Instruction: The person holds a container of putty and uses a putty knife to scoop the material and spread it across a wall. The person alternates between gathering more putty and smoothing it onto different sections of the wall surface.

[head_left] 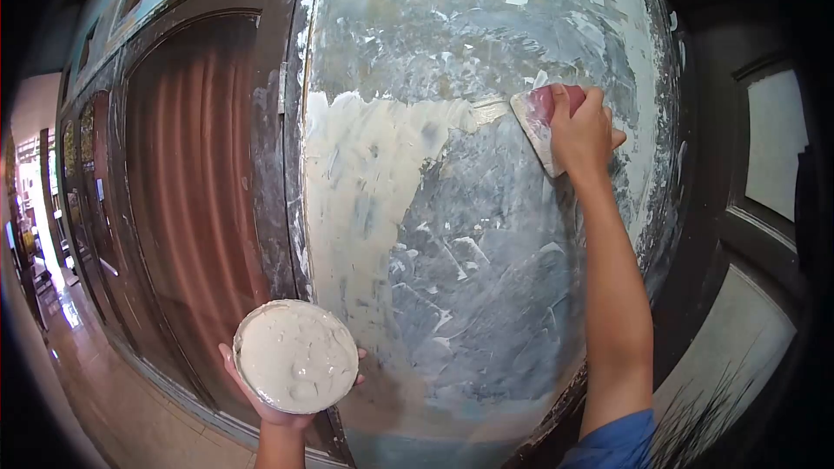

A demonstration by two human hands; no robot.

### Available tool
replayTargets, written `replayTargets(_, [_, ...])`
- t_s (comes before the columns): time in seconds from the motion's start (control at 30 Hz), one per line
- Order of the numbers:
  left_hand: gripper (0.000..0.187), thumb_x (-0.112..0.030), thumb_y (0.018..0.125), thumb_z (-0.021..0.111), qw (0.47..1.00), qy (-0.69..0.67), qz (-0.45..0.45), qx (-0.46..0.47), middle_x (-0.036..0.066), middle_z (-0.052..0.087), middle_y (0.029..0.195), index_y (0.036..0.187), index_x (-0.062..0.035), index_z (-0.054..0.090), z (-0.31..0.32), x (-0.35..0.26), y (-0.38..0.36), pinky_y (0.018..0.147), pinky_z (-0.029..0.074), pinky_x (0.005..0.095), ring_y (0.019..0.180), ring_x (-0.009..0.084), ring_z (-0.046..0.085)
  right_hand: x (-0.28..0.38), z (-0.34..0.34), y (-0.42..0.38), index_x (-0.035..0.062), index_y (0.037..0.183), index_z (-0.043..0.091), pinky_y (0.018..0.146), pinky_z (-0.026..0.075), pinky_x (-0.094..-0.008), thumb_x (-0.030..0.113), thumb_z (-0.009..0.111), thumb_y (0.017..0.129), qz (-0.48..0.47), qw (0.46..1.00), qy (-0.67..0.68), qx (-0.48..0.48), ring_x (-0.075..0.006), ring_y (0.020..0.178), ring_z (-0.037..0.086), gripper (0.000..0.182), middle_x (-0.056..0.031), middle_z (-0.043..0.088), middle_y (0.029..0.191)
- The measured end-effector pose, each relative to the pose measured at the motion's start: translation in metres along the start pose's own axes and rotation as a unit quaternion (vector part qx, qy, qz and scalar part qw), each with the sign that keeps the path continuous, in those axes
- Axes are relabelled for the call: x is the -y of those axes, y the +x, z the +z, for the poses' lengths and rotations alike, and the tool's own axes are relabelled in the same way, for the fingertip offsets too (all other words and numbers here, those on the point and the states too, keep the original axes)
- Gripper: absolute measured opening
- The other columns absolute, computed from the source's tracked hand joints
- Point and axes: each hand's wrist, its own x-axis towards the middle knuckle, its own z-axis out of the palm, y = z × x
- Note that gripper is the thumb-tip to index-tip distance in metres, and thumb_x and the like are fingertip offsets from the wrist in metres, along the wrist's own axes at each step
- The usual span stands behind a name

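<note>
My right hand (584,135) grips a putty knife (537,122) with a reddish, putty-smeared handle side. Its wide edge rests against the wall (495,200), at the right end of a fresh pale streak. Cream putty (356,174) coats the wall's left part and a band along the top of the scraped grey patch. Low on the left, my left hand (282,412) holds a round bowl of putty (297,356) from beneath, fingers curled around its sides. The bowl is nearly full of thick cream paste. Its underside and most of my left palm are hidden.
A dark-framed glass door with a brown curtain (200,148) borders the wall on the left. To the right stands a dark wooden door (721,208) with pale panels. A tiled floor (113,391) runs along the far left toward a bright opening.
</note>
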Motion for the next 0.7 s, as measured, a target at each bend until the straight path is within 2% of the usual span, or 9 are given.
replayTargets(0.1, [0.110,-0.100,0.080,0.031,1.000,0.002,-0.007,-0.006,0.026,0.052,0.146,0.156,-0.0207,0.040,0.006,0.003,0.003,0.072,0.054,0.0778,0.112,0.0701,0.057,0.017,0.009,-0.012,0.0027,0.117,0.060,0.102,0.030,-0.0589,0.053,0.058,0.102,-0.019,0.999,0.042,0.004,-0.0379,0.112,0.063,0.053,-0.0190,0.072,0.109])
replayTargets(0.27, [0.110,-0.100,0.080,0.030,0.998,0.064,-0.013,0.024,0.026,0.055,0.143,0.154,-0.0191,0.044,0.006,0.001,0.010,0.070,0.054,0.0774,0.110,0.0694,0.058,0.031,0.018,-0.019,0.0023,0.117,0.060,0.104,0.028,-0.0602,0.054,0.058,0.102,-0.033,0.999,0.021,0.024,-0.0388,0.111,0.064,0.054,-0.0189,0.073,0.109])
replayTargets(0.33, [0.120,-0.104,0.075,0.028,0.988,0.093,-0.027,0.123,0.028,0.045,0.154,0.160,-0.0195,0.035,-0.008,-0.005,0.011,0.085,0.051,0.0803,0.122,0.0690,0.052,0.012,0.017,-0.008,0.0017,0.121,0.059,0.103,0.029,-0.0599,0.055,0.058,0.101,-0.006,0.999,-0.020,-0.026,-0.0396,0.112,0.064,0.057,-0.0186,0.073,0.106])
replayTargets(0.47, [0.119,-0.104,0.075,0.029,0.988,0.110,-0.020,0.111,0.027,0.045,0.155,0.160,-0.0207,0.036,-0.016,-0.011,0.005,0.084,0.051,0.0810,0.122,0.0698,0.051,-0.018,0.002,0.010,0.0016,0.125,0.059,0.103,0.030,-0.0605,0.058,0.057,0.101,0.078,0.997,0.018,-0.022,-0.0396,0.117,0.064,0.062,-0.0216,0.072,0.112])
replayTargets(0.53, [0.118,-0.104,0.074,0.031,0.996,0.055,-0.017,0.067,0.026,0.045,0.155,0.159,-0.0220,0.038,-0.014,-0.009,0.004,0.083,0.050,0.0819,0.121,0.0710,0.051,-0.005,0.003,0.004,0.0019,0.123,0.059,0.103,0.030,-0.0601,0.059,0.056,0.101,0.096,0.995,0.022,-0.001,-0.0391,0.117,0.064,0.061,-0.0220,0.073,0.113])
replayTargets(0.63, [0.117,-0.104,0.074,0.032,0.999,-0.025,-0.034,0.031,0.025,0.046,0.154,0.158,-0.0231,0.039,-0.005,-0.006,0.004,0.082,0.050,0.0823,0.120,0.0720,0.050,0.029,0.014,-0.016,0.0033,0.121,0.060,0.103,0.030,-0.0603,0.056,0.061,0.099,0.018,0.998,0.051,0.016,-0.0377,0.116,0.064,0.057,-0.0213,0.073,0.111])
replayTargets(0.7, [0.117,-0.104,0.074,0.032,0.999,-0.014,-0.033,0.037,0.025,0.046,0.154,0.158,-0.0227,0.040,-0.001,-0.003,0.004,0.082,0.050,0.0822,0.120,0.0717,0.050,0.047,0.013,-0.024,0.0034,0.121,0.061,0.105,0.029,-0.0601,0.054,0.065,0.097,-0.006,0.998,0.036,0.049,-0.0370,0.115,0.063,0.055,-0.0205,0.072,0.112])
